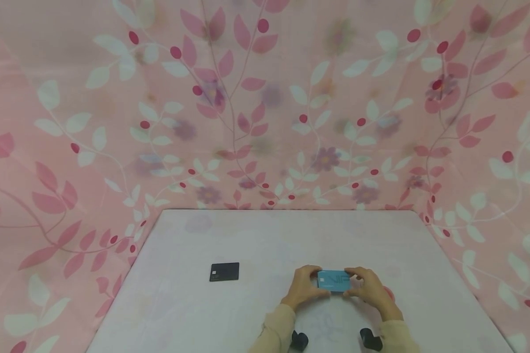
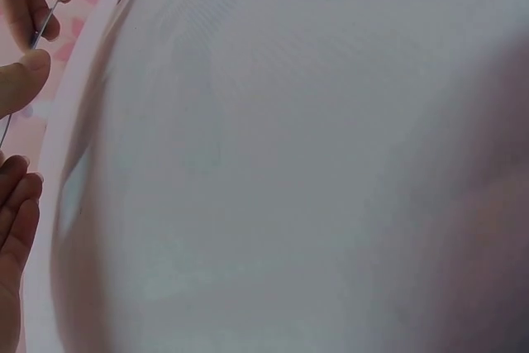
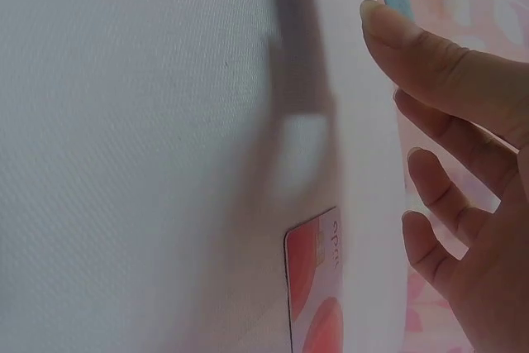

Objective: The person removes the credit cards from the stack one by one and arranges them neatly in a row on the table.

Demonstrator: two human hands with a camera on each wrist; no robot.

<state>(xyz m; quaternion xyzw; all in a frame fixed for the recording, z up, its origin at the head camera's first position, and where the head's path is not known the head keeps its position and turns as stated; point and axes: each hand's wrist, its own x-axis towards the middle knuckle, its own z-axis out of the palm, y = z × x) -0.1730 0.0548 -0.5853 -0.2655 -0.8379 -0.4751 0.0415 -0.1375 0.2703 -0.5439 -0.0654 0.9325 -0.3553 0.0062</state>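
A blue card point(image 1: 333, 281) is held up over the white table between both hands. My left hand point(image 1: 304, 287) pinches its left end, thumb at the lower edge and a finger at the upper edge. On the right end my right hand point(image 1: 371, 289) pinches it the same way; in the right wrist view the other fingers point(image 3: 430, 254) stay loosely bent off the card. A red and white card point(image 3: 314, 287) lies on the table beneath the right hand, mostly hidden in the head view. In the left wrist view the blue card appears nearly edge-on.
A black card point(image 1: 224, 272) with a chip lies flat on the white table point(image 1: 181, 240), left of the hands. Pink floral cloth point(image 1: 265, 108) stands behind the table and along both sides. Black wrist devices point(image 1: 371, 339) show by the sleeves.
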